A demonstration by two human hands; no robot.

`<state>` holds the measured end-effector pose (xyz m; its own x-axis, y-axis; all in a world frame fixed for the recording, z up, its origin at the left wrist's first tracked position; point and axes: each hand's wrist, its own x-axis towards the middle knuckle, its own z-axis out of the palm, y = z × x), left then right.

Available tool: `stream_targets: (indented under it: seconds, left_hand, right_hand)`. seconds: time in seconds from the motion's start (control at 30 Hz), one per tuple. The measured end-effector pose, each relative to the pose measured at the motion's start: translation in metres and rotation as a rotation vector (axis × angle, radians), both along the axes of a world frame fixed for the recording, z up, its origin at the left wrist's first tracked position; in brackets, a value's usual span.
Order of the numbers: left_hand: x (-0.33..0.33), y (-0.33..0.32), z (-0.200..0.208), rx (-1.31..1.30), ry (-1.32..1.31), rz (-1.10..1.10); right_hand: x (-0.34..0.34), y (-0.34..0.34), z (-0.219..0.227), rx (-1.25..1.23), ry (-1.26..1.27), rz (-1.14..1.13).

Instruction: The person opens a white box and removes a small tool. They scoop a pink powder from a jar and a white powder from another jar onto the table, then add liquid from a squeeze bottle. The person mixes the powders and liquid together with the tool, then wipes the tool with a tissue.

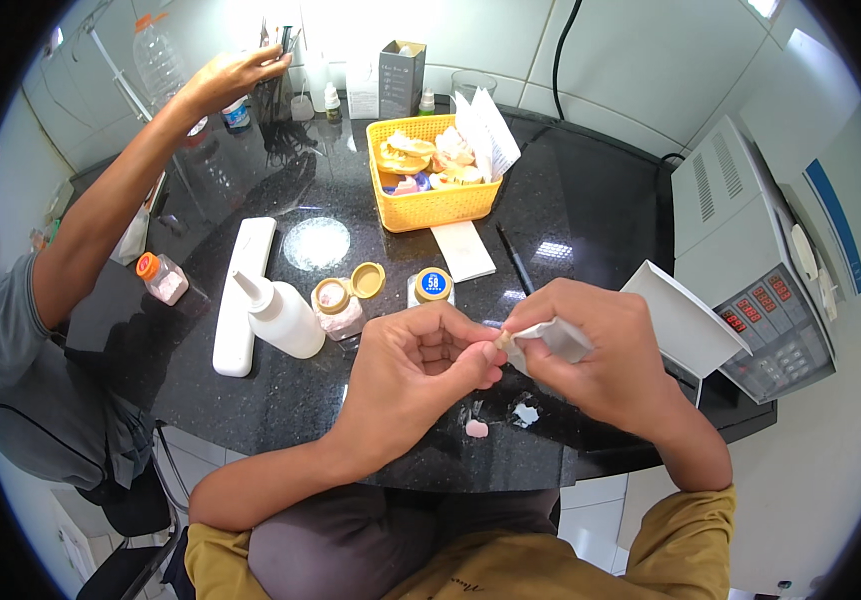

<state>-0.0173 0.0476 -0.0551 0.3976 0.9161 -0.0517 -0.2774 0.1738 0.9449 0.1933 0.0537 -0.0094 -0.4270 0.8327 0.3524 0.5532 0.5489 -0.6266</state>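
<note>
Over the near part of the black counter (271,415), my two hands meet at the fingertips. My left hand (401,370) pinches a tiny cream, tooth-coloured piece (504,342) between thumb and forefinger; the fingers partly hide it. Folded white tissue (563,342) is gripped in my right hand (606,345), whose fingertips press against the same piece. Below them on the counter lie a pink lump (477,428) and a white smear of paste or powder (526,413). Just beyond my hands stand a gold-lidded jar (434,287) and an uncapped jar of pink powder (339,318).
A white squeeze bottle (286,320) and long white case (243,310) lie left. Behind is a yellow basket (441,211) of dental casts, near a white pad (463,252) and black pen-like tool (515,258). A machine (751,260) stands right. A co-worker's arm (116,185) reaches across far left.
</note>
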Motion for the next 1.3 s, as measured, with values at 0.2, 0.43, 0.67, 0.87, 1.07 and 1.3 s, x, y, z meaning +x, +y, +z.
stream_targets:
  seconds: [0.2, 0.43, 0.67, 0.87, 1.07, 1.3]
  left_hand:
    - [0.000, 0.002, -0.002, 0.009, -0.040, -0.008]
    - [0.003, 0.000, -0.002, 0.007, -0.066, -0.006]
    - [0.001, 0.001, -0.001, 0.018, -0.018, 0.010]
    - [0.001, 0.001, 0.000, -0.008, -0.072, 0.012]
    - [0.002, 0.002, -0.004, -0.047, -0.149, 0.005]
    - [0.001, 0.002, -0.002, -0.124, -0.145, -0.023]
  right_hand:
    - [0.008, 0.004, 0.007, -0.095, 0.100, 0.063]
    - [0.002, 0.004, -0.004, -0.094, 0.072, 0.018]
    - [-0.005, -0.001, -0.004, -0.196, 0.130, -0.083]
    - [0.003, 0.007, -0.006, 0.046, 0.182, 0.097]
    - [-0.006, 0.003, -0.005, -0.035, 0.116, 0.053]
    - [0.003, 0.002, 0.003, 0.065, -0.017, 0.075]
